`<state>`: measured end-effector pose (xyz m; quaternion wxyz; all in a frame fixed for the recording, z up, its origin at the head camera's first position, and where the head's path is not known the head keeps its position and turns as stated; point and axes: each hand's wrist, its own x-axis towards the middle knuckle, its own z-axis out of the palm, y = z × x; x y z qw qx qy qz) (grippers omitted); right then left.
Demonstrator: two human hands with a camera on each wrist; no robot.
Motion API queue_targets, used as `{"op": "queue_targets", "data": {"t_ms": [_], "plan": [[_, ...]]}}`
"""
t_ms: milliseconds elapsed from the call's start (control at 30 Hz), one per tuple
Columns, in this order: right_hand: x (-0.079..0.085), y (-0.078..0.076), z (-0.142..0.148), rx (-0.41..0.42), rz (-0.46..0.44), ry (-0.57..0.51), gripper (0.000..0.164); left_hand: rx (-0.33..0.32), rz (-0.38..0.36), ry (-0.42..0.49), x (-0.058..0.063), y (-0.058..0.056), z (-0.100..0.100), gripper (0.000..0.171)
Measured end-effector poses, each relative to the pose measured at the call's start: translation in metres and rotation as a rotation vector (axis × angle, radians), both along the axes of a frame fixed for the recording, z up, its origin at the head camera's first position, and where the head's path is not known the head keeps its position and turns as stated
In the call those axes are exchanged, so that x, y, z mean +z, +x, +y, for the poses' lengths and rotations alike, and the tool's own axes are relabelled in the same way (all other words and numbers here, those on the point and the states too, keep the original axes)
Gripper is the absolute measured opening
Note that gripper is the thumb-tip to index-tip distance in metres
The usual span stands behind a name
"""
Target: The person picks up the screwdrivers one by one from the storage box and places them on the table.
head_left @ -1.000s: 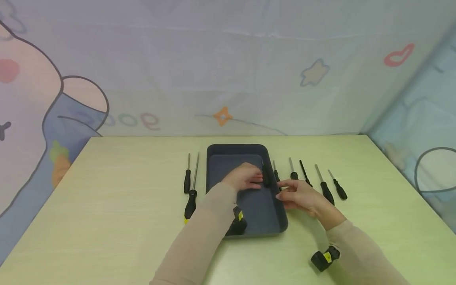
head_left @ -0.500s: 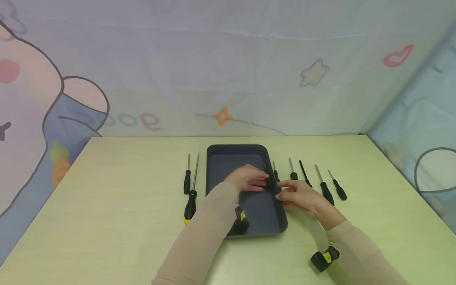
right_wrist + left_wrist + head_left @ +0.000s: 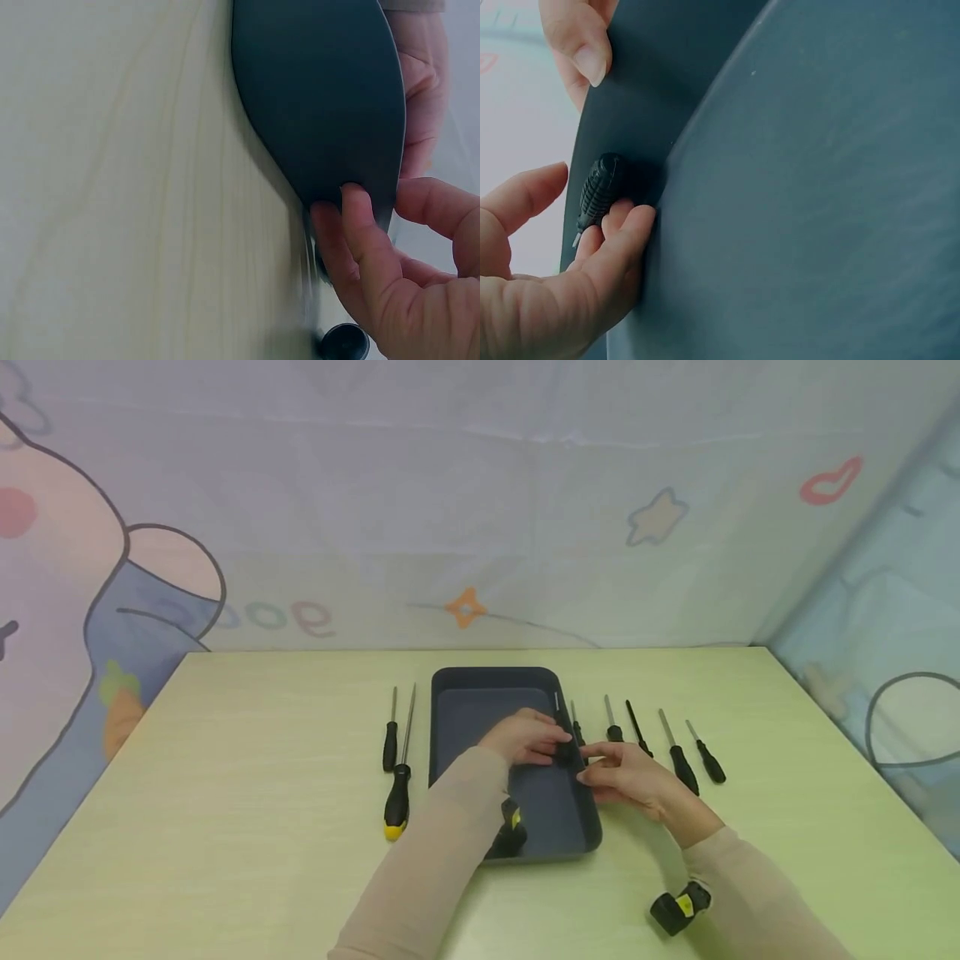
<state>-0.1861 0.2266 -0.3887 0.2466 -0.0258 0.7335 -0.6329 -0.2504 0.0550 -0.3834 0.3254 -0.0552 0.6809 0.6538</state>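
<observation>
A dark grey rectangular tray (image 3: 480,706) sits on the table. Inside it, along its right wall, lies a small black-handled screwdriver (image 3: 600,187) with a ribbed grip. My left hand (image 3: 525,737) reaches over the tray; its fingertips (image 3: 634,225) touch the screwdriver, while the thumb stays apart from it. The head view shows the shaft tip beyond those fingers, part of the handle being hidden. On the tray's right side my right hand (image 3: 633,781) pinches the wall, fingers against the outer face and thumb over the rim.
Right of the tray several screwdrivers (image 3: 681,768) lie in a row, the nearest (image 3: 576,727) close beside its wall. To the left are a small screwdriver (image 3: 390,747) and a longer one with a yellow-ended handle (image 3: 397,793). A printed cloth (image 3: 375,527) hangs behind the table.
My left hand has shifted slightly right, up to the screwdriver, which has moved a little toward the tray's right wall. The right hand keeps its place on the tray wall.
</observation>
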Motion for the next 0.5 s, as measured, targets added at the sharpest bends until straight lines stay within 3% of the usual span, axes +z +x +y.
{"op": "queue_targets", "data": {"t_ms": [267,500], "plan": [[-0.0003,0.0005,-0.0019,0.000,0.001,-0.009,0.060,0.084,-0.027,0.065,-0.0025,-0.0004,0.0035,0.050],[0.0006,0.0000,-0.0024,-0.002,0.000,-0.005,0.060,0.079,-0.012,0.061,-0.0033,0.0001,0.0045,0.050]]}}
